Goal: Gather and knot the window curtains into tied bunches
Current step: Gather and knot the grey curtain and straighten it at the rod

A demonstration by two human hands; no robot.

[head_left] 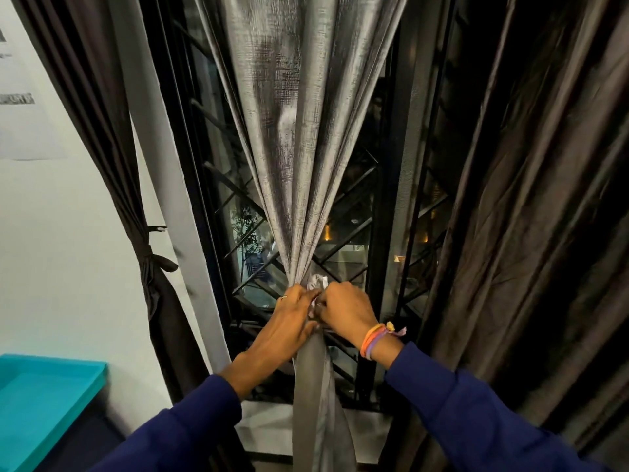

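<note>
Gripping grey curtain [306,148] w/ both hands, dark window grille [350,185] behind.

Hidden at the gathered waist

The fingertips of the left hand [289,321] and right hand [343,311] are buried in the grey curtain [303,131], masking the tie between them; the curtain's hem below them runs off frame.

- The grey curtain [306,131] hangs in the middle of the frame, its shiny folds fanning out above and pinched into one narrow bunch low down, with a tail hanging straight below.
- The dark curtain at left [112,148] is already tied, cinched with a knot in the lower left.
- The dark curtain at right [531,233] hangs loose in deep folds.
</note>
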